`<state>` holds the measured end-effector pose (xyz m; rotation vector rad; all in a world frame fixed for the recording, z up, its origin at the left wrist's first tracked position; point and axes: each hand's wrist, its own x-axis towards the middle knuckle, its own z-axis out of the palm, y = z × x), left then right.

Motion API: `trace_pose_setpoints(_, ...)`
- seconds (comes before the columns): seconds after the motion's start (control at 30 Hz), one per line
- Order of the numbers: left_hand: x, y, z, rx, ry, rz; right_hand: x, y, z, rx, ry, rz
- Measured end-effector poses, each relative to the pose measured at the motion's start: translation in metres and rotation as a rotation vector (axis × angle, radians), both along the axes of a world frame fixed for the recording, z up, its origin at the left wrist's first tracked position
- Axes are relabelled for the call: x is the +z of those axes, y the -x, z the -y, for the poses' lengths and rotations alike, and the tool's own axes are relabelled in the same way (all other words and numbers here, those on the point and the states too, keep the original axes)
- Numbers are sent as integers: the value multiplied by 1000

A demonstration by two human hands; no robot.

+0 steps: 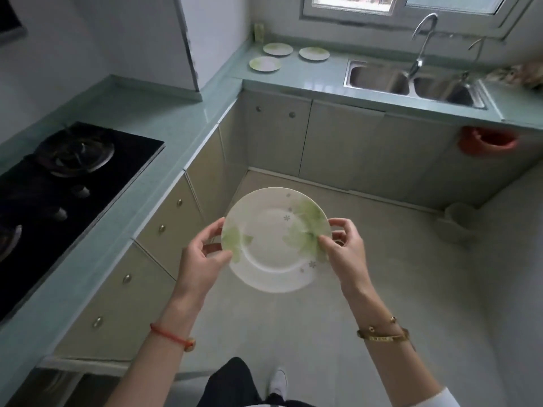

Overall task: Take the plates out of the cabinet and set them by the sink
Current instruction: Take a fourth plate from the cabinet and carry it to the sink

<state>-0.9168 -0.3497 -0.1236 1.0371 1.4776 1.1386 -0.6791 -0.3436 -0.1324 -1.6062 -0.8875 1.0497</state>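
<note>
A white plate (274, 239) printed with green leaves is gripped at its opposite rims by the left hand (202, 259) and right hand (343, 248) above the floor, while three matching plates (277, 49) are laid on the surface (317, 73) beside the double sink (379, 79).

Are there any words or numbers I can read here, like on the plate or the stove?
None can be read.
Held plate: only green leaves and small flowers, no words.
Three plates on the counter: pattern only.
Stove: knobs show no readable marks.
Gold bracelet: too small to tell.
</note>
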Motion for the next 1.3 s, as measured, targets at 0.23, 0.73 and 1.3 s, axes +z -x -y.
trace_pose_setpoints(0.23, 4, -35, -105, -53, -1, -26, -1, -35, -98, -39, 5, -4)
trace_pose_setpoints(0.73, 15, -88, -453, -172, -35, -43, 5, -86, -416, -145, -2, 24)
trace_pose_setpoints(1.3, -1, -185, -768, -169, -20, -61, -6, -187, -730, -116, 3, 34)
